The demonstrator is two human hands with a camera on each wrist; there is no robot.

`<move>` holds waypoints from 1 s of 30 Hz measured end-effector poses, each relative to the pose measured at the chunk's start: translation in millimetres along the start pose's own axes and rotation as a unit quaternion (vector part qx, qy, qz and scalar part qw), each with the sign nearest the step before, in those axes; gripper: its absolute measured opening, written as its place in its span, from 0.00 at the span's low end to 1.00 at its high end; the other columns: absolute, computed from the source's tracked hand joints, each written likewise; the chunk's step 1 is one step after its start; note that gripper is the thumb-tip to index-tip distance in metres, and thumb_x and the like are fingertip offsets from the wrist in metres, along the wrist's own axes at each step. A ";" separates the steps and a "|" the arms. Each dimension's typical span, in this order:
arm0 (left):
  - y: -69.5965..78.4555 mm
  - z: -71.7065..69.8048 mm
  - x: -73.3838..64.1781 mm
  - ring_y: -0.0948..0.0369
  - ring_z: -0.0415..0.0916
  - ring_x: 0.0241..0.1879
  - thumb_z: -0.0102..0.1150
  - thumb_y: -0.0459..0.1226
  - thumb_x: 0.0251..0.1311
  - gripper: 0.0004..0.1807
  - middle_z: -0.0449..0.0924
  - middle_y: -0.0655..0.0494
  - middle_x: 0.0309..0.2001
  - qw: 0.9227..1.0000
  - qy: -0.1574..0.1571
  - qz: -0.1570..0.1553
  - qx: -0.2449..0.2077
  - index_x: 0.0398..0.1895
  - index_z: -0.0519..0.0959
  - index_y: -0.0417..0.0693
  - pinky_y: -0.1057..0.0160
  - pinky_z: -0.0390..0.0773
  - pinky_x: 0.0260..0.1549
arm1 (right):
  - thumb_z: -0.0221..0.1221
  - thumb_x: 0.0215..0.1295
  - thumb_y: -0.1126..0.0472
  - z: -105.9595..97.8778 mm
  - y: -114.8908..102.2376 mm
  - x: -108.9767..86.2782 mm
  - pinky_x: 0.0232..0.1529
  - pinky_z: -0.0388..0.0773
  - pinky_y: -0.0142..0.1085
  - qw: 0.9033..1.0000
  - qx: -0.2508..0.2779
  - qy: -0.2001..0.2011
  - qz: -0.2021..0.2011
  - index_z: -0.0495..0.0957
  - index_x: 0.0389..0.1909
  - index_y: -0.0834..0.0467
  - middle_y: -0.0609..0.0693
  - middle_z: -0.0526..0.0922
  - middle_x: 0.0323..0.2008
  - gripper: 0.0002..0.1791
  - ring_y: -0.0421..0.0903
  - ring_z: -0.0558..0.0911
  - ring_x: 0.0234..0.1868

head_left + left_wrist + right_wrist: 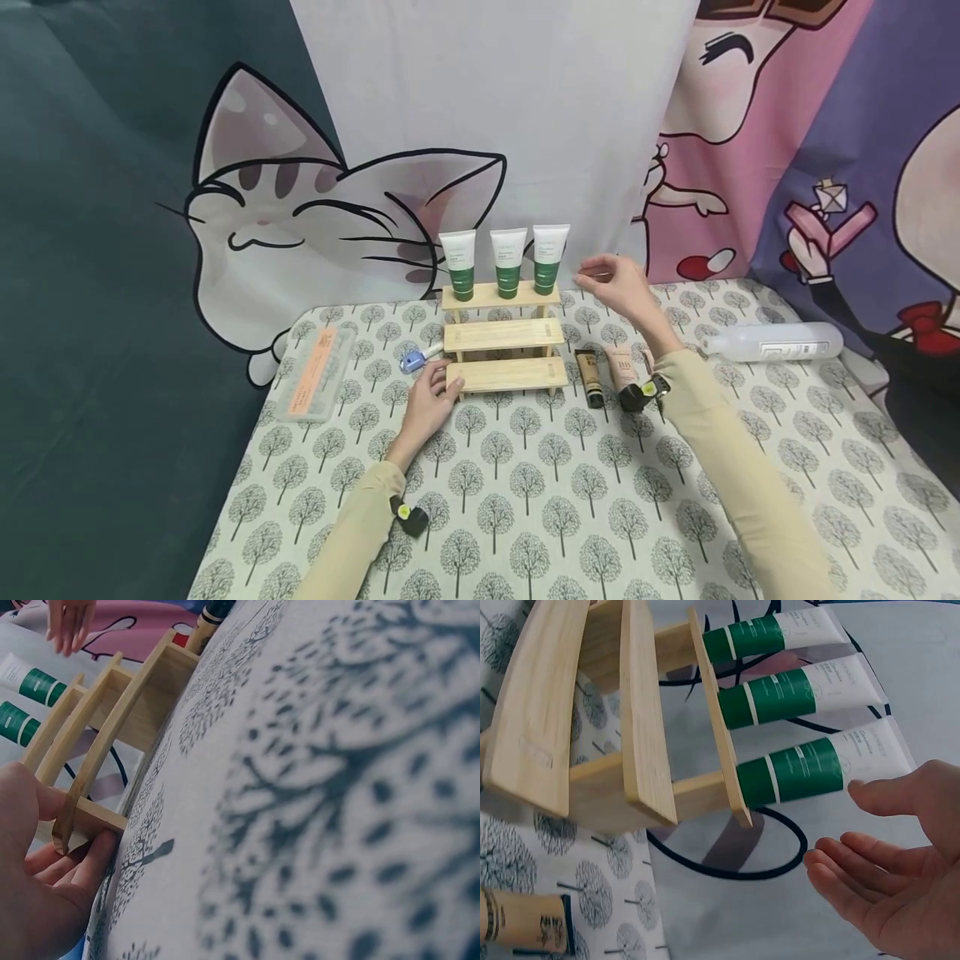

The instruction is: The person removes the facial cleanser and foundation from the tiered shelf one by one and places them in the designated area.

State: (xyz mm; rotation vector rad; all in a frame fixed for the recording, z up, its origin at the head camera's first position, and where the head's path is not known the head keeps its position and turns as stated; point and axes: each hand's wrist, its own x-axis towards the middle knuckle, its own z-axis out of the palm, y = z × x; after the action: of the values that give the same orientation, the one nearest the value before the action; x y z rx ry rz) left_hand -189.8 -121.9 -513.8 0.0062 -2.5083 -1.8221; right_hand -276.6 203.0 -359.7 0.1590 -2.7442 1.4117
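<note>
A three-step wooden display stand (504,335) stands on the cloth against the backdrop. On its top step, three green-and-white squeeze tubes (508,262) are upright on their caps. My left hand (429,404) grips the left end of the lowest step; the left wrist view shows the thumb above the board and the fingers beneath it. To the right of the rightmost tube (802,766), my right hand (618,287) is raised, its thumb and fingers spread apart and nothing between them. In the right wrist view its thumb tip appears beside that tube's white end; I cannot tell if they touch.
Right of the stand lie a gold tube with a black cap (590,377) and a pink tube (621,367). A white bottle (780,342) lies farther right. To the left are a blue-and-white item (414,360) and a flat clear case with an orange band (315,375).
</note>
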 end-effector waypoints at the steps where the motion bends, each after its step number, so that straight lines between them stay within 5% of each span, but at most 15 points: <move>1: 0.1 0.0 -0.1 0.44 0.81 0.59 0.64 0.35 0.66 0.27 0.79 0.38 0.61 1.000 0.000 0.000 -0.001 0.67 0.70 0.41 0.53 0.83 0.60 | 0.64 0.69 0.56 2.4 -1.2 2.3 0.59 0.83 0.49 1.000 0.010 -0.001 -0.006 0.75 0.62 0.65 0.65 0.82 0.58 0.26 0.59 0.83 0.57; 14: 0.3 -0.8 -0.9 0.45 0.82 0.57 0.63 0.35 0.66 0.27 0.80 0.37 0.59 1.000 -0.004 0.005 -0.004 0.66 0.70 0.40 0.55 0.85 0.57 | 0.68 0.65 0.60 35.2 -4.7 21.1 0.67 0.78 0.48 0.995 0.103 0.011 -0.011 0.68 0.68 0.66 0.65 0.77 0.64 0.34 0.60 0.79 0.63; 30: 1.0 1.1 -0.8 0.44 0.81 0.58 0.63 0.35 0.67 0.27 0.80 0.38 0.60 1.000 -0.005 0.002 0.002 0.68 0.69 0.41 0.53 0.84 0.59 | 0.69 0.64 0.58 57.5 8.3 27.4 0.64 0.80 0.50 0.991 0.107 0.081 -0.025 0.76 0.59 0.63 0.63 0.83 0.57 0.26 0.59 0.84 0.56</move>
State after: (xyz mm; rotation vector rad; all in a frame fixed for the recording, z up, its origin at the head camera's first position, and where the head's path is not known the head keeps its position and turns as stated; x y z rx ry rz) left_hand -189.0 -120.5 -513.2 -0.0070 -2.5153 -1.8210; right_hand -304.7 159.2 -397.3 0.1141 -2.4421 1.6248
